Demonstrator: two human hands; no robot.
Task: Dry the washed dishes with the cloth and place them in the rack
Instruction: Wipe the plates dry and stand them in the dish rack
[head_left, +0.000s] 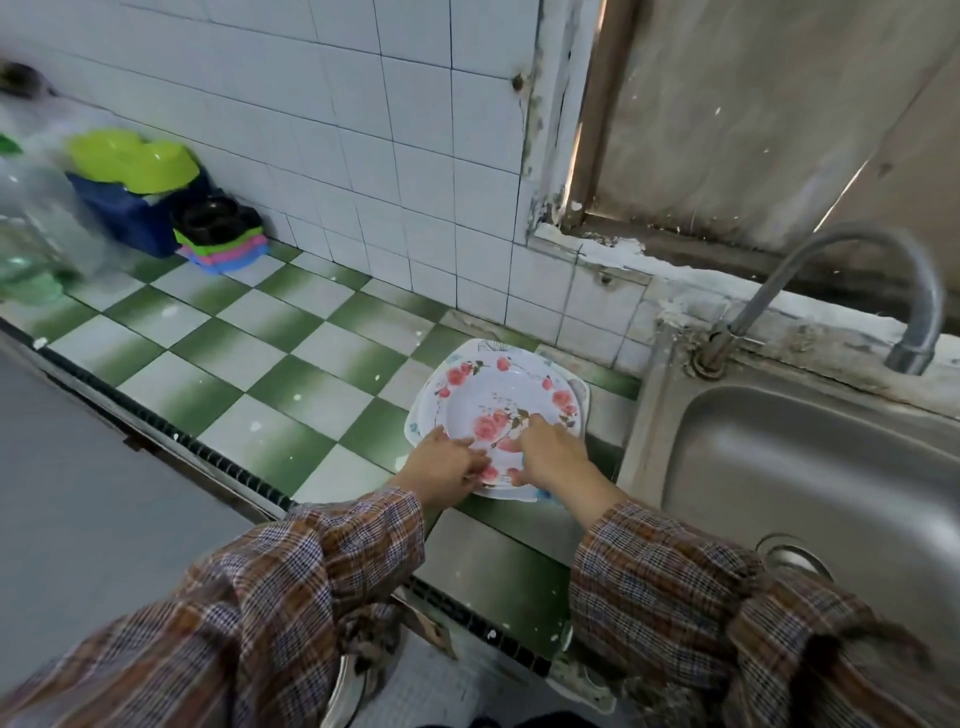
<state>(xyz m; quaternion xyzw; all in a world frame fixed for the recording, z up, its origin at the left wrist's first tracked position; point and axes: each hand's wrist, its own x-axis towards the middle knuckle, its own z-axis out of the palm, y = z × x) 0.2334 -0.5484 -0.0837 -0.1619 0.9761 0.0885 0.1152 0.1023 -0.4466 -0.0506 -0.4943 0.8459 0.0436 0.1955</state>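
blurred: clear plastic bottles (36, 218), cut by left edge | hidden: white plates (485, 347) under rose-patterned white plate (498, 400) (count unclear) | blue scrap (548, 497) mostly under right hand (550, 457)

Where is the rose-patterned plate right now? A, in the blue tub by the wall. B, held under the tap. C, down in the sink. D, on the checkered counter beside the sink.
D: the rose-patterned plate tops a stack on the checkered counter left of the sink, left hand and right hand touching its near rim.
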